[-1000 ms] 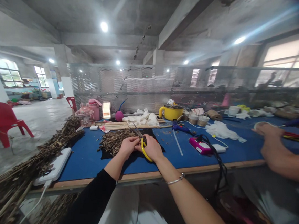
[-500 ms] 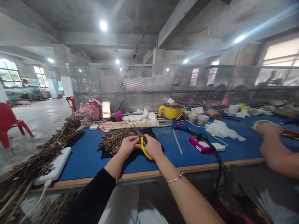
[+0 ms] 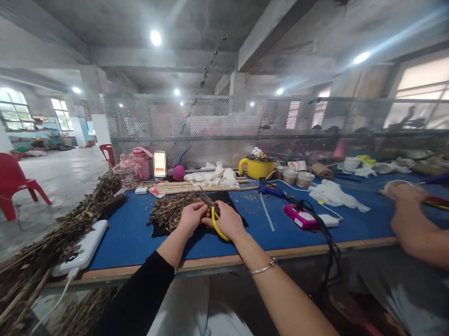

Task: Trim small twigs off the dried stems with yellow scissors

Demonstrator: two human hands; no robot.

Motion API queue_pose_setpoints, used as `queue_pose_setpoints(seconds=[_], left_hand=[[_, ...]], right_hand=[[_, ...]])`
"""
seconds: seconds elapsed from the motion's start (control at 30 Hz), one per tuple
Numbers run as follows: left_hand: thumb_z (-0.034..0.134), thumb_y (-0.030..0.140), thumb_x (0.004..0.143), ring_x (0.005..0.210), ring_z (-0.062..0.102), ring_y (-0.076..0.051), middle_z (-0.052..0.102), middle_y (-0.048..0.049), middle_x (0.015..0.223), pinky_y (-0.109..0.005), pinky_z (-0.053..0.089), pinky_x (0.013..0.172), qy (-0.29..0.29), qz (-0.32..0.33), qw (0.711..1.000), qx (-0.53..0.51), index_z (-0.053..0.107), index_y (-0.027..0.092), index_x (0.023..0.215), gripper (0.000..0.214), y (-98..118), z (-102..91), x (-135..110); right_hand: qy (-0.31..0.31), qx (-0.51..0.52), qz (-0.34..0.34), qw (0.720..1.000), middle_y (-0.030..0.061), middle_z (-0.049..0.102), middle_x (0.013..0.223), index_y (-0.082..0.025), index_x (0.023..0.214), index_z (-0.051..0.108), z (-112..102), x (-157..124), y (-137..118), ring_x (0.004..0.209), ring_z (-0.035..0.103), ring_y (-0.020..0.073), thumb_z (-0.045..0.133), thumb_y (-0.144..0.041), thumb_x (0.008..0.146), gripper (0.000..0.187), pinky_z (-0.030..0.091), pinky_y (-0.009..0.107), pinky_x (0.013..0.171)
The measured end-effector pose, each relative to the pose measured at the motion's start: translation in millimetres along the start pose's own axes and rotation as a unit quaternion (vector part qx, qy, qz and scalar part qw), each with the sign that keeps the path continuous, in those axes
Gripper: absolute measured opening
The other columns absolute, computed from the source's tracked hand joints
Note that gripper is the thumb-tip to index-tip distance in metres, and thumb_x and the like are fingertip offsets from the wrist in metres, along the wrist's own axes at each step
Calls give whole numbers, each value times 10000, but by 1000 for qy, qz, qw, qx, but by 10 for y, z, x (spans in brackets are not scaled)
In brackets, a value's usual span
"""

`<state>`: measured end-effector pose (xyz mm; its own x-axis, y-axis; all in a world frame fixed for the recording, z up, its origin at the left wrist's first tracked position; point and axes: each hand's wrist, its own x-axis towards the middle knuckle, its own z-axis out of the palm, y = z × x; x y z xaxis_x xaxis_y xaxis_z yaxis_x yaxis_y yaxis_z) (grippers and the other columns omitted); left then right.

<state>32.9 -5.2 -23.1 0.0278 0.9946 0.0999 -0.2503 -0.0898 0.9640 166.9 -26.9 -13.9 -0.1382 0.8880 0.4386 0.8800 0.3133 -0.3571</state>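
Observation:
Yellow-handled scissors point(image 3: 218, 228) are in my right hand point(image 3: 229, 220), their blades pointing up and to the left. Close beside it, my left hand point(image 3: 191, 217) has its fingers pinched together near the blades; what they hold is too small and hidden to make out. Both hands are over a pile of dried brown plant stems point(image 3: 170, 209), which lies on a black cloth point(image 3: 230, 199) on the blue tabletop point(image 3: 125, 238).
Left of me, long dried stalks point(image 3: 27, 256) lean past a white power strip point(image 3: 86, 245). Behind the pile are wooden sticks point(image 3: 180, 187), a white cloth point(image 3: 216, 176) and a yellow pot point(image 3: 261, 168). Rightward lie a glue gun point(image 3: 271, 189), a magenta box point(image 3: 300, 217) and a co-worker's arm point(image 3: 418, 224).
My hands stay almost in place, with only slight finger movement around the scissors. The co-worker's hand at the right has shifted slightly.

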Motion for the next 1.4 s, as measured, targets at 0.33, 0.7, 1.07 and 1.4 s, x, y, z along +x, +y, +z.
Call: queue_pose_setpoints(seconds=[0.33,0.7,1.07,1.4], left_hand=[[695,306,581,523,551,-99,636,-69,665,-180,426,464,-8,-2,1000,8,650,98,757,276,-19,-7,6],[634,283,675,500,546,-84,610,-43,649,-171,419,431,47,-27,999,-3,609,124,928,300,47,6,-12],[670,318,617,551,565,-103,644,-59,674,-180,429,488,-1,22,1000,18,657,114,796,272,-58,-35,62],[688,318,594,446,504,-69,635,-49,664,-183,401,438,-4,-17,999,27,659,106,817,309,19,3,-31]], right_hand=[[-22,-7,5,1000,31,622,855,-243,931,510,-11,2,8,812,578,187,537,-639,640,492,346,239,618],[-21,-19,26,999,52,611,901,-231,1008,499,-6,12,2,847,578,205,559,-623,634,544,367,254,653],[-7,15,-11,1000,48,581,974,-222,1035,475,-13,-10,-8,923,549,193,597,-556,640,532,372,260,719],[-14,8,15,1000,53,614,914,-225,1029,500,-4,13,10,861,574,202,564,-588,658,523,366,250,664]])
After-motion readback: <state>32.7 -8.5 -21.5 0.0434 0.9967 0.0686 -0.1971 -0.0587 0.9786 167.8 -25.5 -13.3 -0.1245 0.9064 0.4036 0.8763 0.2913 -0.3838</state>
